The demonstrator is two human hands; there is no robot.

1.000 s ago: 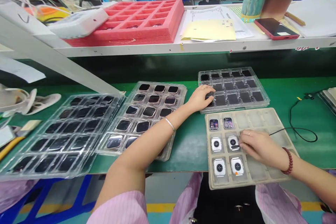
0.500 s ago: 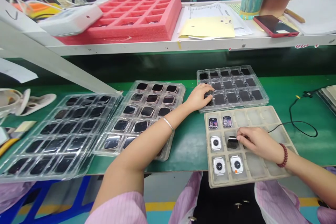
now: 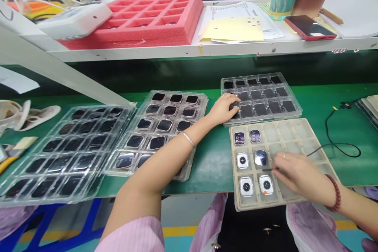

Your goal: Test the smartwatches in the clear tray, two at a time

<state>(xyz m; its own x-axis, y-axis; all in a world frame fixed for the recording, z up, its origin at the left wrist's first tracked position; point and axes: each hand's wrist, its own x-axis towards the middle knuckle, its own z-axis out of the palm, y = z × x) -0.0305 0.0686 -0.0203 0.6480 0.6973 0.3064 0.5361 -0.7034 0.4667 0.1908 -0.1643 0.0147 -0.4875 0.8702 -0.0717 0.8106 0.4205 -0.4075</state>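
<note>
My left hand (image 3: 224, 109) rests on the left edge of a clear plastic tray (image 3: 297, 107) of dark rectangular screens, fingers apart, partly covering the nearest pockets. My right hand (image 3: 295, 169), smeared by motion, is closed in a pinch over the beige tray (image 3: 235, 201). A black cable (image 3: 339, 145) runs in behind this hand, and a thin dark end juts from the fingertips. Just left of them, a smartwatch body (image 3: 260, 157) lies screen up in its pocket. Two lit watch faces (image 3: 255, 136) sit in the back row. Several white-backed watch bodies (image 3: 246, 186) lie face down.
Two stacks of clear trays with dark watch screens, a middle one (image 3: 203, 104) and a left one (image 3: 130, 112), cover the bench's left side. On the shelf above stand a red foam tray (image 3: 189, 27), papers (image 3: 233, 31) and a phone (image 3: 310, 27). A slanted white post (image 3: 76, 76) crosses the left.
My right hand has moved right and slightly toward me, off the watch body. That watch, tilted under the fingers before, now lies flat, screen up. The left hand stays put.
</note>
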